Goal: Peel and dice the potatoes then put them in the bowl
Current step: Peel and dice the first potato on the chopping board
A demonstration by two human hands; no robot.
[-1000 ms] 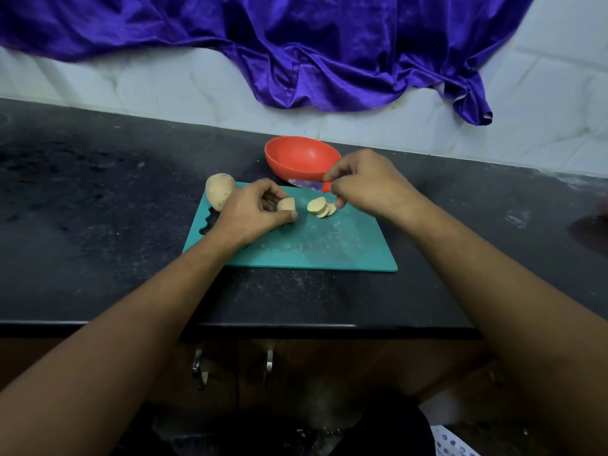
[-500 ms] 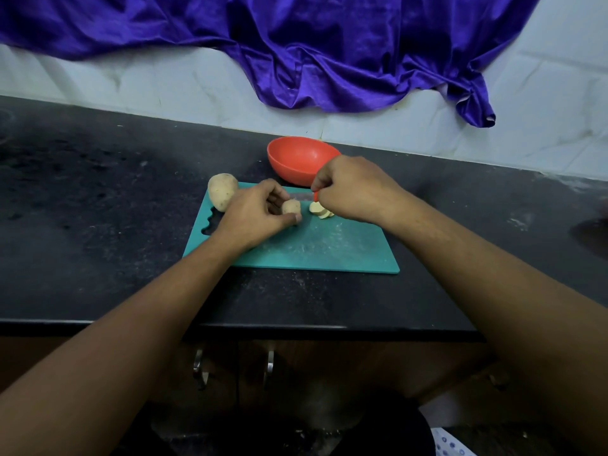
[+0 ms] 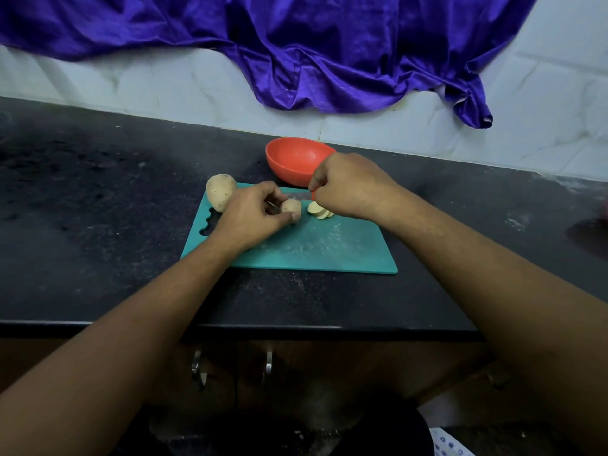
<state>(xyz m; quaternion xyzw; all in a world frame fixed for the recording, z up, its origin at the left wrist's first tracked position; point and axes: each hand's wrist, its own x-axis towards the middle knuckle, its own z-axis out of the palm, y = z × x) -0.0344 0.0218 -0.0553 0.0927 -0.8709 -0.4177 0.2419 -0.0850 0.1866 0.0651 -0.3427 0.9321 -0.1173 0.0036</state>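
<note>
Teal plastic cutting board (image 3: 329, 251) flat on the black stone counter (image 3: 98, 209), with a whole unpeeled tan potato (image 3: 221, 192) at its far left corner and an orange-red round bowl (image 3: 292, 159) just beyond its far edge, on the counter. Mid-board, left hand (image 3: 250, 215) curled over a pale cut potato chunk (image 3: 291, 207), thumb and fingertips pinching it down against the board; a few pale round potato slices (image 3: 320, 212) fanned just to its right. Right hand (image 3: 348, 185) closed in a fist round an orange-handled knife (image 3: 313, 195), only a bit of handle showing below the knuckles, blade mostly hidden, above the slices.
</note>
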